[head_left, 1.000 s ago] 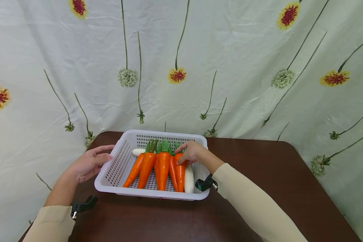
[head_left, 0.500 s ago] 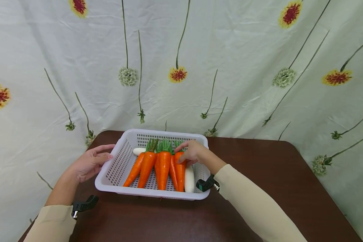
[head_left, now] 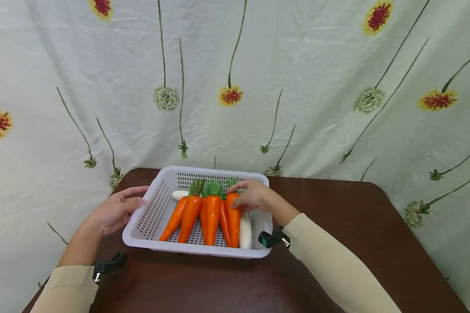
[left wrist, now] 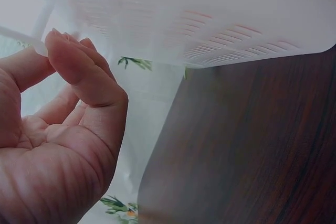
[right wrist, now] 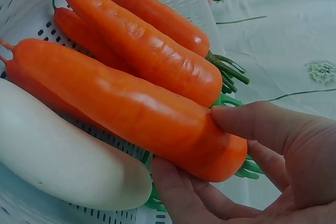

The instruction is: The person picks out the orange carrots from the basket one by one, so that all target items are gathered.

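A white perforated plastic basket (head_left: pixel 137 246) holds several orange carrots (head_left: pixel 190 217) with green tops, laid side by side. My left hand (head_left: pixel 117 211) grips the basket's left rim between thumb and fingers; in the left wrist view the thumb lies against the basket's side. With my right hand (head_left: pixel 254 196) I pinch the rightmost carrot (head_left: pixel 233 219) near its leafy end. The right wrist view has the thumb on one side of this carrot (right wrist: pixel 126 103) and fingers on the other. Close beside it lies a smooth, long white vegetable (right wrist: pixel 68 156), and another white piece (head_left: pixel 179 195) shows at the basket's back left.
The basket is on a dark brown wooden table (head_left: pixel 321 234), near its far edge. Behind the table hangs a pale curtain (head_left: pixel 297 65) printed with flowers. Black straps (head_left: pixel 272 238) are worn at both wrists.
My right hand has moved slightly up and to the right, and the leafy end of the pinched carrot has risen a little with it. The left hand keeps its place on the rim.
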Action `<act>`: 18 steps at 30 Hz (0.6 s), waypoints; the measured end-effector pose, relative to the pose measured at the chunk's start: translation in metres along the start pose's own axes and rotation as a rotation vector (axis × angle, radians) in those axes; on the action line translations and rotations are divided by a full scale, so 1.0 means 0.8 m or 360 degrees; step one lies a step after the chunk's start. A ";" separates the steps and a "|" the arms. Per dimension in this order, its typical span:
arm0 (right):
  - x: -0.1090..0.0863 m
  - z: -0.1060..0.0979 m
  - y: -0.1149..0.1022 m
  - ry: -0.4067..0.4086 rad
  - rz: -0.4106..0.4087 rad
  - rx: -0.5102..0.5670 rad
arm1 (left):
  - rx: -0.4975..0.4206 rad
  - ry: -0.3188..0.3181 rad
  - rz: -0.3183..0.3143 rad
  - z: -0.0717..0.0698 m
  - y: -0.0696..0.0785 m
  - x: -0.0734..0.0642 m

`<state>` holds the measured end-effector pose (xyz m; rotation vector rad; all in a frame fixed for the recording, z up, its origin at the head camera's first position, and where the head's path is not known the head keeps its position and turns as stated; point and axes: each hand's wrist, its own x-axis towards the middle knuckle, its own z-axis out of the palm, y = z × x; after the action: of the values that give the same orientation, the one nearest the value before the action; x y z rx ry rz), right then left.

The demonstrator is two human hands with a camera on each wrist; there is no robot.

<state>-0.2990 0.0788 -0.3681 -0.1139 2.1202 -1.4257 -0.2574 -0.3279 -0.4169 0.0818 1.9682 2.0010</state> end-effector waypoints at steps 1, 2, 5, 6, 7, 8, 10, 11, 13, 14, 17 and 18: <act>-0.001 -0.001 0.000 -0.0004 -0.0001 0.0014 | 0.0004 0.0002 -0.0001 0.000 0.000 0.000; -0.002 -0.001 0.001 -0.0006 -0.0002 0.0028 | 0.0006 0.0003 -0.0002 0.000 0.000 0.000; -0.003 -0.003 0.003 -0.0013 -0.0020 0.0055 | 0.0016 0.0004 -0.0006 0.000 0.000 -0.001; -0.004 -0.003 0.004 -0.0014 -0.0025 0.0066 | 0.0017 0.0005 -0.0007 0.000 0.000 -0.001; -0.004 -0.004 0.005 -0.0014 -0.0032 0.0068 | 0.0016 0.0005 -0.0009 0.001 0.000 -0.001; -0.005 -0.004 0.005 -0.0018 -0.0041 0.0067 | 0.0017 0.0005 -0.0011 0.001 0.001 -0.002; -0.006 -0.004 0.005 -0.0022 -0.0054 0.0081 | 0.0024 0.0008 -0.0012 0.002 0.001 -0.002; -0.007 -0.004 0.005 -0.0024 -0.0059 0.0088 | 0.0027 0.0011 -0.0011 0.002 0.001 -0.002; -0.008 -0.005 0.005 -0.0022 -0.0080 0.0105 | 0.0034 0.0012 -0.0007 0.002 0.001 -0.002; -0.008 -0.006 0.005 -0.0019 -0.0089 0.0119 | 0.0035 0.0011 -0.0004 0.002 0.001 -0.002; -0.010 -0.008 0.006 -0.0004 -0.0115 0.0148 | 0.0027 0.0005 0.0003 0.002 0.000 -0.002; -0.011 -0.009 0.007 0.0003 -0.0124 0.0158 | 0.0022 0.0002 0.0005 0.002 0.000 -0.002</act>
<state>-0.2941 0.0904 -0.3675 -0.1585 2.0623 -1.5743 -0.2559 -0.3268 -0.4165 0.0870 1.9841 1.9901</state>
